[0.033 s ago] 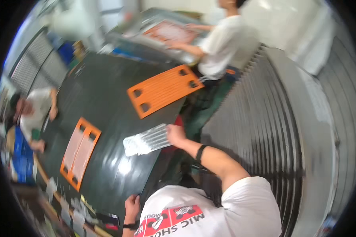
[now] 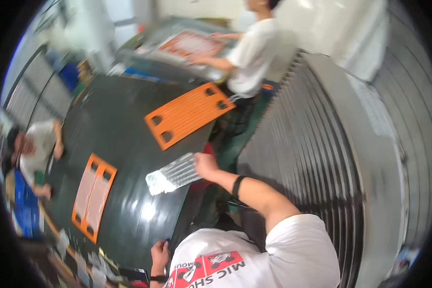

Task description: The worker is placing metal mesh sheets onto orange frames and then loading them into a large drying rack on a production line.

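My right hand (image 2: 206,166) grips one end of a silvery, shiny flat sheet with lengthwise ribs (image 2: 174,174). That sheet reaches leftward over the near right part of a dark table (image 2: 129,129); whether it touches the surface I cannot tell. Down by the table's near edge, my left hand (image 2: 160,253) has its fingers curled, and a small dark spot shows at them; what they hold, if anything, is hidden. Beyond the sheet lies an orange ribbed plate with corner holes (image 2: 189,115). Farther left is an orange frame (image 2: 107,193) around two pale pinkish panels.
One person (image 2: 257,60) in white works at a grey bench with another orange panel (image 2: 197,44) at the back. A second person (image 2: 41,144) sits or stands at the table's left side. To my right rises a rack of dark ribbed slats (image 2: 302,144).
The view has shifted slightly, so the table and plates appear a little lower and farther left. My right hand still grips the silvery sheet.
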A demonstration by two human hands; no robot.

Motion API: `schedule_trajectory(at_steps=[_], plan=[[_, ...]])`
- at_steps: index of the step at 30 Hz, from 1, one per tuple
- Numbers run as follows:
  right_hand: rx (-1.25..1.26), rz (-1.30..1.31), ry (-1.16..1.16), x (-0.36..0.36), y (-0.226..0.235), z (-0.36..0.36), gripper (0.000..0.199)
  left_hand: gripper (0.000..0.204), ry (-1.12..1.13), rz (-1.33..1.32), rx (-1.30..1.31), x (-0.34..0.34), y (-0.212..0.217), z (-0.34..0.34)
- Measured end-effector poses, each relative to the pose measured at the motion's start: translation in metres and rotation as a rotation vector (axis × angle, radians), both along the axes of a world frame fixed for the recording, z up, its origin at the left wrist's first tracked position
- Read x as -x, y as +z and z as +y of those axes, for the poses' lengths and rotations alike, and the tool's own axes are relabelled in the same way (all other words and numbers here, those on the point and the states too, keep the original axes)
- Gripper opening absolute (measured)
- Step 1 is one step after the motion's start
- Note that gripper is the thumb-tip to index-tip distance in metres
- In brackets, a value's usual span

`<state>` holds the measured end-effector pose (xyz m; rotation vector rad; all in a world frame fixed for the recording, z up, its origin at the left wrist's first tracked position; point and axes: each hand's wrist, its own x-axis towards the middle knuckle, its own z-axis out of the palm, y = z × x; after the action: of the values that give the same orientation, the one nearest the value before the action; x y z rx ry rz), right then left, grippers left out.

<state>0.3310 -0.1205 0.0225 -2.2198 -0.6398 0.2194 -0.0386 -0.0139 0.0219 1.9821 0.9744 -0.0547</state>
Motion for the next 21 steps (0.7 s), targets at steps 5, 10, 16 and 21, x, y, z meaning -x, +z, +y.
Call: schedule_trajectory(at_steps=[5,10,16,21], plan=[[0.106,-0.141,0.113,0.007,0.109,-0.016,0.014,0.02,-0.282,-0.103,0.048,-0.014,-0.058,0.041],[0.241,-0.389,-0.004,-0.008,0.214,-0.065,0.007,0.021,-0.581,-0.208,-0.082,-0.034,-0.094,0.067],[0.377,-0.485,-0.409,-0.021,0.398,-0.205,0.019,0.031,-0.671,-0.453,-0.45,-0.028,-0.122,0.079],[0.114,-0.408,-0.972,0.031,0.482,-0.408,0.024,0.031,-0.606,-0.321,-0.454,-0.041,-0.115,0.054]])
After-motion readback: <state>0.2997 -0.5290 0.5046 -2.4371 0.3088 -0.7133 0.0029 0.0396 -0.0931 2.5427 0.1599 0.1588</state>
